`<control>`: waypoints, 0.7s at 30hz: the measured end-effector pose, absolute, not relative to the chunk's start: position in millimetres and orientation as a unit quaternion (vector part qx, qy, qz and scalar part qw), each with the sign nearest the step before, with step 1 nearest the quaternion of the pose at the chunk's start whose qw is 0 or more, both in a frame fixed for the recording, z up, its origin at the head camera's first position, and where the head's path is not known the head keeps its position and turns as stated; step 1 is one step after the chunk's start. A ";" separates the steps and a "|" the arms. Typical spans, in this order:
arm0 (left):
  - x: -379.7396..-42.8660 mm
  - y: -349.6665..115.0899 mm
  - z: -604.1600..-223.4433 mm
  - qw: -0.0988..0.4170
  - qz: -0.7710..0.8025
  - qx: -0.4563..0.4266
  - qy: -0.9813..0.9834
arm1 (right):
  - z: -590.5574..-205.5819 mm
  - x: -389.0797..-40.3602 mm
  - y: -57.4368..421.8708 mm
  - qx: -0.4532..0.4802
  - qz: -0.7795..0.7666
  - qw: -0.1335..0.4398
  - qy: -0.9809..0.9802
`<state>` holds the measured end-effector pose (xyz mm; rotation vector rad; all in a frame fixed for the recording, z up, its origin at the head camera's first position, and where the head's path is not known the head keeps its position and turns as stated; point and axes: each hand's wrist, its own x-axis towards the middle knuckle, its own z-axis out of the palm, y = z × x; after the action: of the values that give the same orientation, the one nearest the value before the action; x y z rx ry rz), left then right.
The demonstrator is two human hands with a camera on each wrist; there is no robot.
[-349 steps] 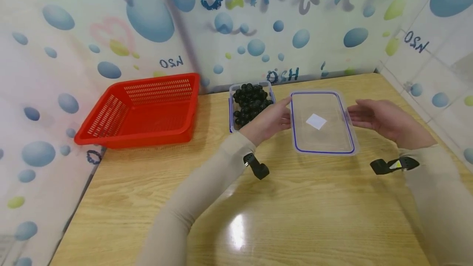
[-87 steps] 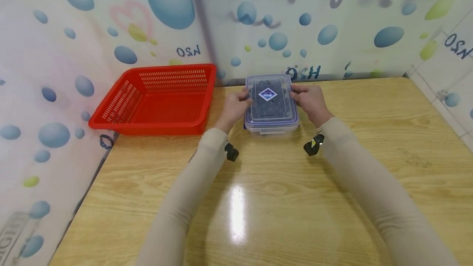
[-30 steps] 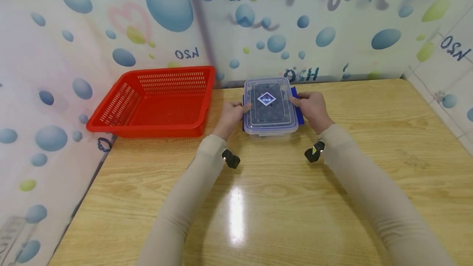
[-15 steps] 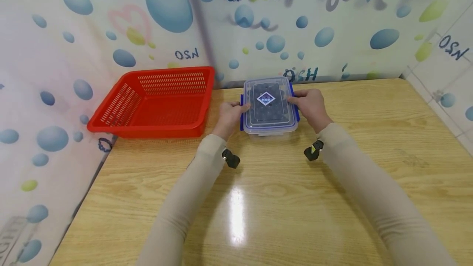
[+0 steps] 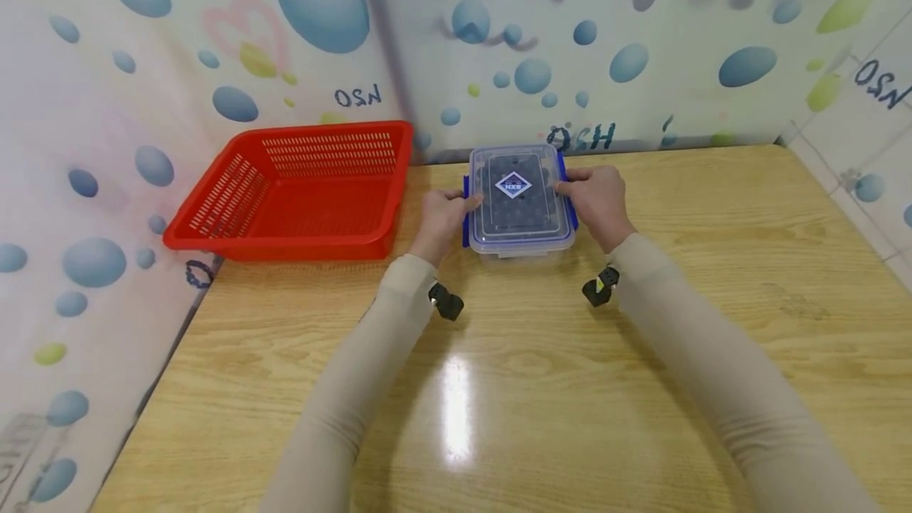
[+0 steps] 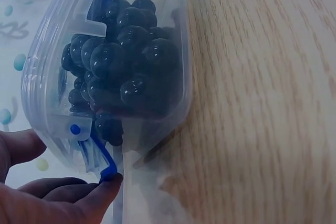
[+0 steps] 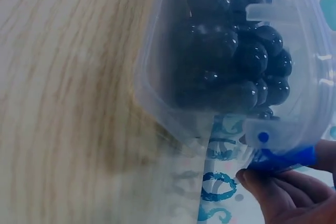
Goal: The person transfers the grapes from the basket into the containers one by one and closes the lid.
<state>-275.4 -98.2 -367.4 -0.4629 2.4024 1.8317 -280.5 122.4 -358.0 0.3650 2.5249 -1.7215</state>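
A clear food container point(image 5: 523, 220) stands near the wall with its lid point(image 5: 514, 216) on top and a diamond label on it. Dark round grapes point(image 6: 131, 45) show through its walls. My left hand point(image 5: 440, 220) is at the left side, thumb on the lid's edge and fingers against the blue left latch point(image 6: 107, 163), which angles outward in the left wrist view. On the other side my right hand point(image 5: 600, 200) has its thumb on the lid, with fingers around the blue right latch point(image 7: 283, 157). Both hands pinch the container's sides.
A red plastic basket point(image 5: 321, 248) with slotted walls stands to the left of the container. Behind the wooden table point(image 5: 541, 394) rises a wall point(image 5: 484, 121) covered in blue and green spots.
The lid, between my hands at the right 11.6 seconds ago, now covers the container. The right latch stuck out a second ago and now lies closer in. The last half second shows little movement.
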 end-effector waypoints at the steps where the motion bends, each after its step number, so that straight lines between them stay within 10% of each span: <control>1: -275.4 -98.0 -367.1 0.041 0.598 -0.151 0.786 | -357.0 -280.8 122.0 0.119 -0.553 0.031 0.824; 21: -270.1 -94.1 -360.5 0.010 0.583 -0.134 0.802 | -357.9 -277.7 125.2 0.106 -0.584 0.045 0.804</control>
<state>-270.1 -94.1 -360.5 -0.4174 2.5022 1.8191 -277.7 125.2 -357.9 0.3239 2.4544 -1.7840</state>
